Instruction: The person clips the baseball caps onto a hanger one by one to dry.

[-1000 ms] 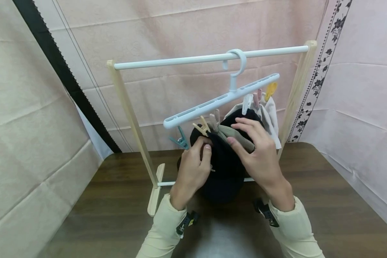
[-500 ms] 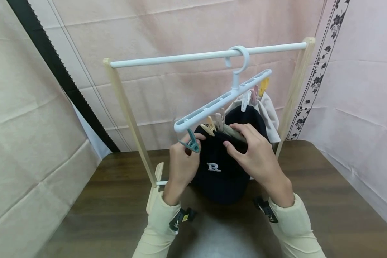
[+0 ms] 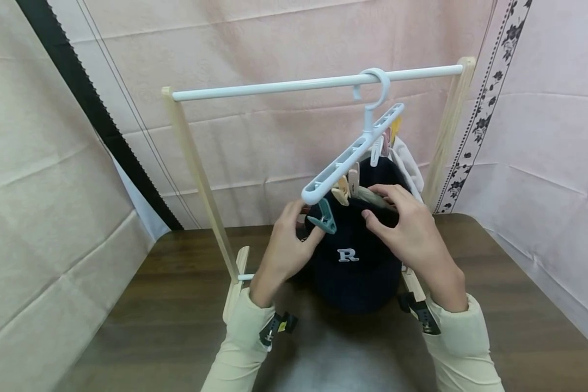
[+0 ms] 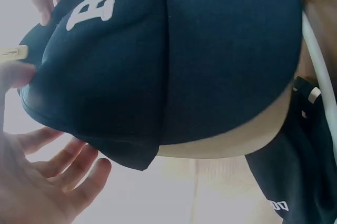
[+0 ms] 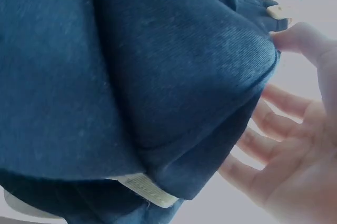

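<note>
A dark navy baseball cap (image 3: 357,283) with a white R hangs by beige clothespins (image 3: 341,190) from the light-blue hanger (image 3: 345,160). My left hand (image 3: 286,242) is at the cap's left edge, fingers spread and thumb touching the rim; the left wrist view shows fingertips along its underside. A teal clothespin (image 3: 324,218) hangs from the hanger's near end, beside that hand. My right hand (image 3: 414,228) holds the cap's right rim, thumb in front and fingers behind, the fingertips partly hidden by fabric (image 5: 210,77). A grey-green cap (image 3: 376,199) shows behind the rim.
The hanger hooks over a white rod (image 3: 269,87) on a wooden stand (image 3: 196,174). Farther along it hang another dark cap (image 3: 384,174) and a whitish cloth item (image 3: 408,163), with white, pink and yellow clothespins. A brown table (image 3: 166,326) lies below.
The hanger has turned and slid rightward along the rod, its near end swinging right with the cap. The cap's R has come into view. Both hands have shifted right, and the left fingers have spread.
</note>
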`<state>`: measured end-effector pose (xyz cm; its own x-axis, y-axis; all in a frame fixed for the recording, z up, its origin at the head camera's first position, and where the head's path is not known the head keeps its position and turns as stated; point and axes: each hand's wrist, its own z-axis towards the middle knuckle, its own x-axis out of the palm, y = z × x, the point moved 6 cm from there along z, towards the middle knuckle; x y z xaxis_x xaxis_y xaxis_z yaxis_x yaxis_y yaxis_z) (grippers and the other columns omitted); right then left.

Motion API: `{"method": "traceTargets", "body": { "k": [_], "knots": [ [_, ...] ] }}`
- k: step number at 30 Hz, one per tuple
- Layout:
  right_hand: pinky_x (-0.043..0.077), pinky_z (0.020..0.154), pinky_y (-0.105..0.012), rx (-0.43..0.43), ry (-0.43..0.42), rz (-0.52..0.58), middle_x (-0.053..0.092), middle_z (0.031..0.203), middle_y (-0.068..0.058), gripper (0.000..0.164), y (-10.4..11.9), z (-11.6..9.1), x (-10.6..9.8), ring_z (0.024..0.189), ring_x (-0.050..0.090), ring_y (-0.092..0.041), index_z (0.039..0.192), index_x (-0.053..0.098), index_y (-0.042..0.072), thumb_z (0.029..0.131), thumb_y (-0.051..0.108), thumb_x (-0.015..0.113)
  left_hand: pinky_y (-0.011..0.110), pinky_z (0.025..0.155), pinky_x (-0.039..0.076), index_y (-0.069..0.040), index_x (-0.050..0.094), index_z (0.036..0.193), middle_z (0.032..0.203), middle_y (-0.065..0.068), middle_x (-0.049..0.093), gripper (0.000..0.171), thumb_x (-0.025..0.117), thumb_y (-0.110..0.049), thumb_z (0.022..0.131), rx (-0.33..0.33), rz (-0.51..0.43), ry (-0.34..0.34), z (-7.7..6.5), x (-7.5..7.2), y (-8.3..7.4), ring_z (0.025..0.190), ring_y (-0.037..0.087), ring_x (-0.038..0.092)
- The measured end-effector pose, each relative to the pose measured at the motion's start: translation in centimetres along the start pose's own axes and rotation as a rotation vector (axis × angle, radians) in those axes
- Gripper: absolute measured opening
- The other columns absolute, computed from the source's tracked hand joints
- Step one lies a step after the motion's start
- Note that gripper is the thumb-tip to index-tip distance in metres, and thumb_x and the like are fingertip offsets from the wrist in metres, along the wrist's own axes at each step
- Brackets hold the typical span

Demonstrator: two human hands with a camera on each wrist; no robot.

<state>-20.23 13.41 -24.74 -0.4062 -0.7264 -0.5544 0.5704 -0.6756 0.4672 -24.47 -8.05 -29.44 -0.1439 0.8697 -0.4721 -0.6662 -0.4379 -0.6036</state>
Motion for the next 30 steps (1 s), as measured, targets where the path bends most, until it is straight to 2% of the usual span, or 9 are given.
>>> {"method": "traceTargets", "body": {
  "k": [6, 11, 14, 17, 20, 24, 27, 30],
  "knots": [
    [0.044, 0.095, -0.055, 0.027, 0.011, -0.016, 0.06, 0.125, -0.012, 0.042, -0.6, -0.2, -0.7, 0.111, 0.058, -0.032, 0.133, 0.058, 0.01, 0.093, 0.019, 0.068, 0.041, 0.096, 0.049, -0.02, 0.047, 0.143, 0.134, 0.0, 0.049, 0.062, 0.071, -0.042, 0.09, -0.002, 0.042, 0.048, -0.1, 0.9, -0.3, 0.119, 0.016, 0.051],
    [0.041, 0.098, -0.057, 0.048, 0.004, -0.042, 0.059, 0.129, -0.014, 0.042, -0.9, -0.2, -1.4, 0.116, 0.056, -0.034, 0.135, 0.057, 0.008, 0.094, 0.017, 0.065, 0.04, 0.1, 0.047, -0.021, 0.048, 0.141, 0.134, -0.003, 0.049, 0.068, 0.072, -0.052, 0.086, 0.037, 0.036, 0.06, -0.2, 1.4, -0.7, 0.122, 0.014, 0.05],
    [0.04, 0.099, -0.057, 0.065, 0.013, -0.053, 0.057, 0.132, -0.015, 0.044, -0.8, -0.2, -1.7, 0.119, 0.054, -0.035, 0.137, 0.054, 0.007, 0.095, 0.017, 0.063, 0.037, 0.1, 0.047, -0.021, 0.048, 0.142, 0.134, -0.004, 0.05, 0.07, 0.074, -0.052, 0.084, 0.058, 0.034, 0.064, -0.3, 1.7, -0.9, 0.122, 0.01, 0.049],
    [0.037, 0.101, -0.059, 0.047, 0.016, -0.033, 0.053, 0.136, -0.015, 0.046, -0.4, -0.3, -2.1, 0.124, 0.05, -0.035, 0.139, 0.053, 0.008, 0.094, 0.011, 0.062, 0.035, 0.099, 0.047, -0.021, 0.048, 0.141, 0.133, -0.005, 0.05, 0.07, 0.076, -0.05, 0.084, 0.065, 0.034, 0.051, -0.4, 2.1, -1.1, 0.12, 0.008, 0.049],
    [0.036, 0.105, -0.055, -0.02, -0.027, 0.026, 0.05, 0.14, -0.013, 0.047, 0.5, -0.5, -2.8, 0.129, 0.046, -0.032, 0.138, 0.054, 0.009, 0.092, 0.002, 0.061, 0.036, 0.097, 0.049, -0.019, 0.05, 0.138, 0.13, -0.005, 0.052, 0.067, 0.077, -0.048, 0.084, 0.072, 0.027, 0.025, -0.4, 2.4, -1.2, 0.117, 0.008, 0.05],
    [0.038, 0.109, -0.037, -0.102, -0.151, 0.184, 0.052, 0.139, -0.008, 0.041, 2.1, -0.8, -4.1, 0.13, 0.046, -0.023, 0.133, 0.06, 0.007, 0.094, -0.004, 0.058, 0.038, 0.093, 0.05, -0.018, 0.052, 0.133, 0.123, -0.004, 0.053, 0.063, 0.079, -0.045, 0.083, 0.075, 0.005, 0.003, -0.5, 2.6, -1.3, 0.111, 0.009, 0.052],
    [0.043, 0.101, -0.025, -0.143, -0.239, 0.322, 0.057, 0.128, -0.007, 0.033, 3.5, -1.3, -5.0, 0.121, 0.051, -0.021, 0.128, 0.063, 0.002, 0.097, -0.003, 0.055, 0.038, 0.09, 0.051, -0.018, 0.053, 0.131, 0.119, -0.003, 0.053, 0.061, 0.08, -0.043, 0.082, 0.07, -0.001, 0.002, -0.4, 2.7, -1.3, 0.107, 0.009, 0.051],
    [0.047, 0.087, -0.023, -0.203, -0.253, 0.413, 0.061, 0.116, -0.009, 0.027, 4.9, -1.9, -5.4, 0.105, 0.055, -0.023, 0.124, 0.065, -0.002, 0.098, 0.005, 0.058, 0.035, 0.088, 0.051, -0.018, 0.053, 0.13, 0.118, -0.003, 0.053, 0.061, 0.08, -0.043, 0.082, 0.064, 0.006, 0.006, -0.3, 2.8, -1.3, 0.106, 0.009, 0.052]
  ]
}}
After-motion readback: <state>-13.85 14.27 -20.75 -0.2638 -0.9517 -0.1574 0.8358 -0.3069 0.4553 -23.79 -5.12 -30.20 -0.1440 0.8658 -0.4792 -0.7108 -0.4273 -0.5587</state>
